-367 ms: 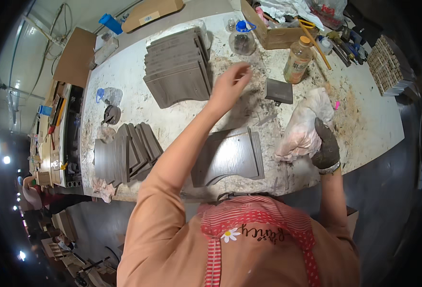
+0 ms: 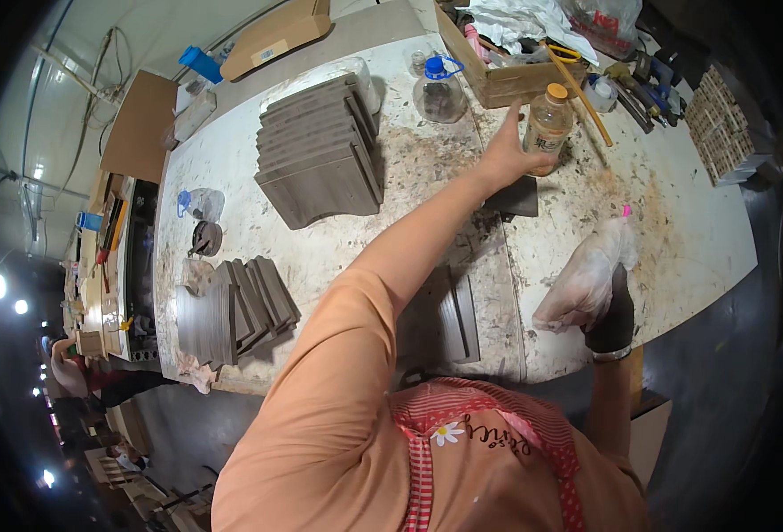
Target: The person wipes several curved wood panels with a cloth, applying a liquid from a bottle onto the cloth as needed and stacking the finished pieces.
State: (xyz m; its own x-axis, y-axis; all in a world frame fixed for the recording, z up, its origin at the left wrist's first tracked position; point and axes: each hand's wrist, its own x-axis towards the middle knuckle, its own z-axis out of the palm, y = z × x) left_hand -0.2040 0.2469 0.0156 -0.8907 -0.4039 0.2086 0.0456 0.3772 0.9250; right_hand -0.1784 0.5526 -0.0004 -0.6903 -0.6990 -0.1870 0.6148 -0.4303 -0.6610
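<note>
My bare left hand (image 2: 507,158) reaches far across the table to a clear plastic drink bottle (image 2: 549,126) with an orange cap. Its thumb and fingers are spread on the bottle's near left side; whether they touch it is hard to tell. My right hand (image 2: 611,312), in a dark glove, is closed on a crumpled whitish cloth (image 2: 579,282) at the table's right. Beneath my left wrist a small dark square block (image 2: 517,197) is partly hidden. Nearer me, a stack of grey grooved panels (image 2: 449,319) with a curved edge is partly covered by my left arm.
A tall row of grey panels (image 2: 316,155) stands at the back, and a smaller fanned pile (image 2: 236,310) lies left. A blue-capped jug (image 2: 440,96) stands beside a cardboard box (image 2: 505,84) of odds and ends. Hand tools (image 2: 635,97) and stacked pieces (image 2: 721,124) lie far right.
My left hand has moved right, from beside the panel row to the bottle. My right hand and the cloth have shifted slightly toward me, and the cloth's shape has changed.
</note>
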